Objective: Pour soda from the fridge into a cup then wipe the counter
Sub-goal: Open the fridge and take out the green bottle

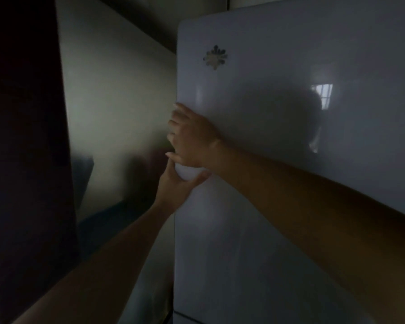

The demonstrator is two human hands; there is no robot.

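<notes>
Hands clamp fridge door (pixel 290 160) edge, presumably for pulling leverage; right hand (pixel 192 139) hooks fingers round it; left hand (pixel 175 183) grips just beneath; soda unseen, likely behind door.

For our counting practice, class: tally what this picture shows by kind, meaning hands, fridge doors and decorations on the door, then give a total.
hands: 2, left hand and right hand, both gripping the door's edge
fridge door: 1
flower-shaped decoration: 1
total: 4
</notes>
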